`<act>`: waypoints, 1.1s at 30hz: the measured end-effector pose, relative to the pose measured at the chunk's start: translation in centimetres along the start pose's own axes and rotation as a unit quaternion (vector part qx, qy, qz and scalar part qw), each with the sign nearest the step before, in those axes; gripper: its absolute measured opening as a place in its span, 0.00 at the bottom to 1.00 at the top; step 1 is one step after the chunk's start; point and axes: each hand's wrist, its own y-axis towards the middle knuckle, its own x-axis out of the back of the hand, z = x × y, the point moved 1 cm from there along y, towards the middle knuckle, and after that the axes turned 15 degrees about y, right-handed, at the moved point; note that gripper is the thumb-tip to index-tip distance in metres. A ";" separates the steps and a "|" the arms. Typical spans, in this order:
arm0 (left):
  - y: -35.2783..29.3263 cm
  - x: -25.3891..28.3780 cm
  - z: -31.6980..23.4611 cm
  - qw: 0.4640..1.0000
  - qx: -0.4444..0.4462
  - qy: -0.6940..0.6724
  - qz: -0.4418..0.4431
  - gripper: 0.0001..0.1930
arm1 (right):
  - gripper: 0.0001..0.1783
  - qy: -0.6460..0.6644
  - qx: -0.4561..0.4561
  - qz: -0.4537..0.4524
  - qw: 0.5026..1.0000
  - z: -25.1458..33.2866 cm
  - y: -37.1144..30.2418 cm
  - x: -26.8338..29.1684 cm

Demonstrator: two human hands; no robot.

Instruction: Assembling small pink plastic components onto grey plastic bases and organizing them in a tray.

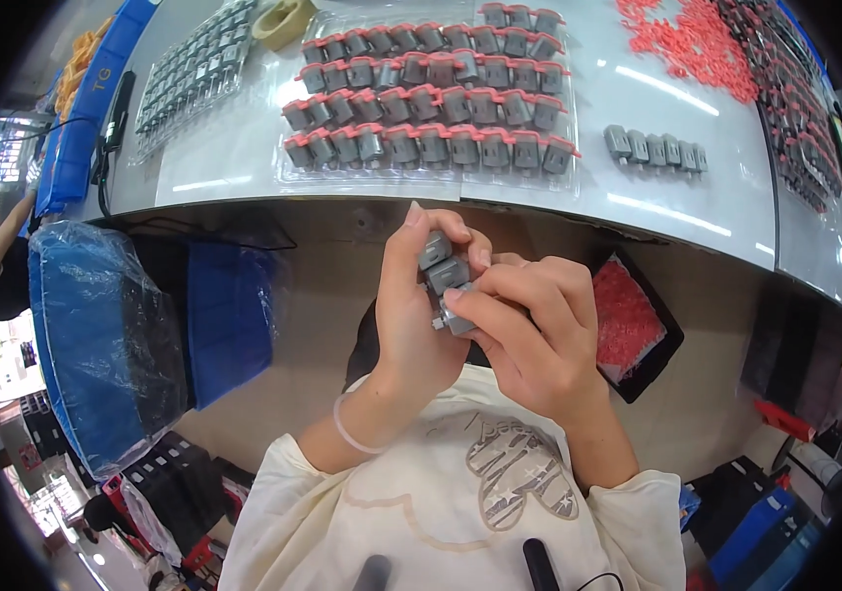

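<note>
Close in front of my body, my left hand [409,305] is closed round a short stack of small grey motors [449,273], its thumb and fingertips along their sides. My right hand [544,330] pinches the lowest motor [458,313] between thumb and fingers. Short pale shafts stick out at the left of the stack. Part of the motors is hidden behind my fingers. Beyond my hands, a clear plastic tray [288,179] on the table bears rows of similar grey motors [431,146] with red pieces on top.
A short row of bare grey motors [655,150] stands on the table at right. Loose red pieces [692,44] lie behind it. At left are another motor tray [194,74] and a tape roll [283,22]. Below the table edge sit a box of red pieces [628,320] and blue bins [229,315].
</note>
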 end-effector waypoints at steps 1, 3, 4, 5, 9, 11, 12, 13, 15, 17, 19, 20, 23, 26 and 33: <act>0.1 -0.1 0.2 1.000 0.007 -0.018 0.004 0.17 | 0.15 -0.001 -0.003 -0.001 1.000 0.0 -0.2 0.1; 0.4 -0.4 0.5 0.999 0.015 -0.036 0.007 0.17 | 0.17 0.014 0.009 -0.012 1.000 -0.1 -0.5 0.4; 0.4 -0.7 0.5 0.999 0.018 -0.042 0.015 0.18 | 0.17 0.013 0.007 -0.012 1.000 -0.1 -0.7 0.4; 0.4 -0.8 0.6 0.998 0.020 -0.047 0.023 0.18 | 0.16 -0.009 0.012 -0.017 1.000 -0.1 -0.9 0.3; 0.6 -0.7 1.0 0.998 0.020 -0.054 0.005 0.19 | 0.14 -0.052 0.032 -0.026 0.998 -0.5 -1.3 0.2; 0.6 -0.7 0.9 0.998 0.034 -0.059 0.006 0.19 | 0.14 -0.020 0.031 -0.036 0.999 -0.5 -1.2 0.3; 0.5 -0.8 0.8 0.998 0.034 -0.060 0.005 0.19 | 0.13 0.010 0.030 -0.047 0.998 -0.6 -1.1 0.3; 0.5 -0.9 0.8 0.997 0.051 -0.050 -0.009 0.19 | 0.13 0.011 0.030 -0.045 0.998 -0.7 -1.0 0.4; 0.4 -1.1 0.5 0.997 0.070 -0.039 -0.023 0.18 | 0.12 0.035 0.061 -0.053 0.996 -0.8 -0.8 0.5; 0.1 -1.4 0.2 0.995 0.085 -0.053 -0.019 0.18 | 0.12 0.040 0.070 -0.041 0.996 -0.7 -0.8 0.8; 0.3 -0.6 0.4 0.991 0.102 -0.082 0.018 0.19 | 0.12 0.044 0.078 -0.030 0.996 -0.7 -1.0 0.9; 0.3 -0.1 0.6 0.985 0.118 -0.114 0.055 0.20 | 0.12 0.035 0.089 -0.038 0.995 -0.7 -1.3 0.7; 0.1 -0.1 0.7 0.979 0.129 -0.146 0.064 0.21 | 0.13 0.015 0.098 -0.044 0.994 -0.7 -1.7 0.8; 0.0 -0.3 0.7 0.976 0.144 -0.152 0.055 0.23 | 0.13 -0.034 0.089 -0.022 0.995 -0.1 -1.9 1.6; -0.4 -0.4 0.4 0.971 0.134 -0.180 0.077 0.26 | 0.10 -0.074 0.071 0.004 0.995 0.0 -2.5 2.1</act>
